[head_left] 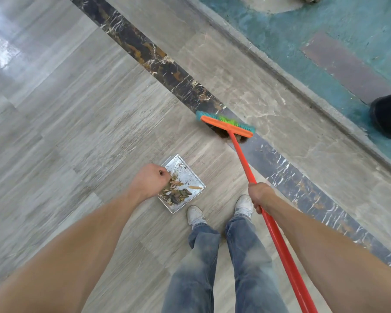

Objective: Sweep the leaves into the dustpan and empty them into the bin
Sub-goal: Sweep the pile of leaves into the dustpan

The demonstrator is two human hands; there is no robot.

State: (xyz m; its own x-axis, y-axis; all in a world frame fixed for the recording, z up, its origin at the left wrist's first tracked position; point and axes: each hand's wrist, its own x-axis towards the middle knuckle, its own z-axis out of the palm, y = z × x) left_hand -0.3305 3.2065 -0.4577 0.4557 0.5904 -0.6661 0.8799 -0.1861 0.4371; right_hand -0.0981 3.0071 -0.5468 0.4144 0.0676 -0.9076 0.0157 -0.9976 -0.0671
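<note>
With the left hand [148, 181] clenched around the handle of the leaf-filled metal dustpan [190, 177] and the right hand [261, 196] grasping the red broom [226, 126], any tilt could spill the leaves [175, 190].

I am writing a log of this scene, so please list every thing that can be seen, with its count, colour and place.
dustpan: one, silver metal, on the floor ahead of the feet
leaves: a small pile, brown and green, in the dustpan
broom: one, orange with green and teal bristles, head on the dark marble strip
black object: one, right edge, cannot identify
shoes: two, white
jeans: blue
left hand: fist over the dustpan
right hand: grips the broom handle
</note>
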